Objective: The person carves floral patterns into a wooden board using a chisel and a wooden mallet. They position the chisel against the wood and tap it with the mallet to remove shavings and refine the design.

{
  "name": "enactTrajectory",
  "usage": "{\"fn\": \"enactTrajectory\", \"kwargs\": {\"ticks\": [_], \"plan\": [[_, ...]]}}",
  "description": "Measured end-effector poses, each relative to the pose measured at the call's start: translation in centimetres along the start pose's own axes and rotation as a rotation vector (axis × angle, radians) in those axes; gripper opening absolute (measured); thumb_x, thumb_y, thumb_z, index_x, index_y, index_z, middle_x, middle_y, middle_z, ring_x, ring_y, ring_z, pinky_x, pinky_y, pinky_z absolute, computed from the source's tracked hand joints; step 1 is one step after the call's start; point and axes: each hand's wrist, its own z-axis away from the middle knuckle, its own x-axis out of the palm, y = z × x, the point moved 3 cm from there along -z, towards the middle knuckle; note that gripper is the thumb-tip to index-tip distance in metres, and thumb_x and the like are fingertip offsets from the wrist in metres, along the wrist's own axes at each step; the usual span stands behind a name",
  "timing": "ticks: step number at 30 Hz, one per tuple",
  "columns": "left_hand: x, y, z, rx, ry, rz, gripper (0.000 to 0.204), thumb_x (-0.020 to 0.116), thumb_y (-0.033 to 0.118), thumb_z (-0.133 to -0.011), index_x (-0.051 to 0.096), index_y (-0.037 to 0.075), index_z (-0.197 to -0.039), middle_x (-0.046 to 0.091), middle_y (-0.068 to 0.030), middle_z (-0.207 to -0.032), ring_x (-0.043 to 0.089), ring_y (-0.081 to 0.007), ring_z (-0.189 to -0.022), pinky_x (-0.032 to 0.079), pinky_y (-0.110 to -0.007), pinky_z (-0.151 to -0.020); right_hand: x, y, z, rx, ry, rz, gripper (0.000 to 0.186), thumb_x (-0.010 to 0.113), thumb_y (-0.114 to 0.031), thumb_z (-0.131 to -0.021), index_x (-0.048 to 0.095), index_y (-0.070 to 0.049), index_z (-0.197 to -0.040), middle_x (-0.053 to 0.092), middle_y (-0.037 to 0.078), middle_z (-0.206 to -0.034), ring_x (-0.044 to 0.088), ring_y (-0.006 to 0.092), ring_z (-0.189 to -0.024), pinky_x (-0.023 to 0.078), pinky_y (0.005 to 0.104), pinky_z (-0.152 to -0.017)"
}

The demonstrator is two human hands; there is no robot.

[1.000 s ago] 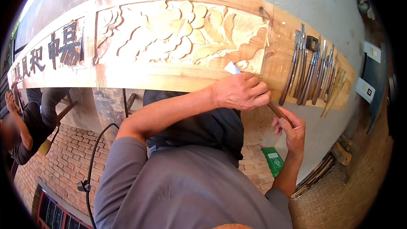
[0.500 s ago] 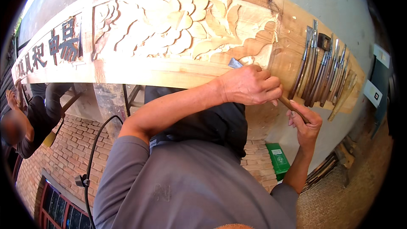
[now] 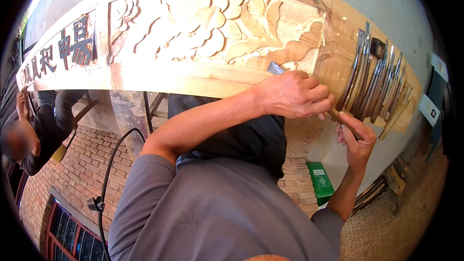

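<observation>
Left hand [image 3: 296,95] around slim wooden handle [image 3: 334,113]

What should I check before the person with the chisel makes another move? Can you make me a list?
1. Left-hand grip wrapped around the chisel: ok.
2. Right-hand grip on the back of its wooden handle: ok.
3. Blade sticking out past the left fingers: ok.
4. Blade edge touching the carved board: cannot tell.
5. Other tools lying side by side at the board's right end: ok.
6. Board free of loose wood chips: not ok.
</observation>
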Motion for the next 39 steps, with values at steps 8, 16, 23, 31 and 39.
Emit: {"fn": "enactTrajectory", "kwargs": {"ticks": [8,16,23,31,39], "plan": [[0.3,0.0,0.2,-0.052,-0.031,0.006,0.036,0.077,0.044,-0.1,0.062,0.013,-0.107,0.052,-0.0018,-0.087,0.064,-0.0174,-0.07,0.054,-0.034,-0.056,0.2,1.4,-0.6,0.028,-0.009,-0.066,0.034,0.07,0.01,-0.1,0.083,0.001,-0.131,0.078,0.009,-0.089,0.064,0.0103,-0.068,0.051,0.0253,-0.06],[0.1,0.0,0.2,-0.079,-0.05,-0.016,0.038,0.075,0.046,-0.1,0.058,0.012,-0.093,0.055,-0.0041,-0.082,0.068,-0.0209,-0.067,0.056,-0.037,-0.054,0.5,1.5,-1.0,0.033,-0.022,-0.102,0.033,0.071,0.008,-0.102,0.083,0.001,-0.132,0.077,0.009,-0.088,0.063,0.01,-0.067,0.05,0.0249,-0.059],[0.4,0.1,0.4,-0.11,-0.022,-0.075,0.042,0.078,0.05,-0.096,0.057,0.015,-0.09,0.053,-0.003,-0.083,0.065,-0.0178,-0.064,0.053,-0.035,-0.054,0.5,1.9,-1.4,0.057,-0.02,-0.101,0.032,0.072,0.007,-0.102,0.083,0.0,-0.132,0.077,0.008,-0.088,0.064,0.0096,-0.067,0.051,0.0243,-0.059],[0.2,0.1,0.5,-0.149,0.016,-0.144,0.047,0.076,0.057,-0.095,0.055,0.015,-0.088,0.051,-0.0029,-0.08,0.062,-0.0178,-0.061,0.05,-0.035,-0.055,0.8,1.7,-2.0,0.058,-0.036,-0.106,0.032,0.072,0.008,-0.102,0.083,0.001,-0.131,0.076,0.008,-0.087,0.064,0.0092,-0.066,0.051,0.0241,-0.059],[0.5,0.1,0.7,-0.169,0.008,-0.14,0.051,0.07,0.061,-0.099,0.058,0.013,-0.086,0.054,-0.0048,-0.078,0.066,-0.0213,-0.06,0.051,-0.038,-0.052,1.1,1.7,-2.6,0.041,-0.047,-0.121,0.031,0.072,0.009,-0.101,0.084,0.001,-0.129,0.076,0.008,-0.083,0.064,0.0097,-0.064,0.05,0.0247,-0.058]]}}
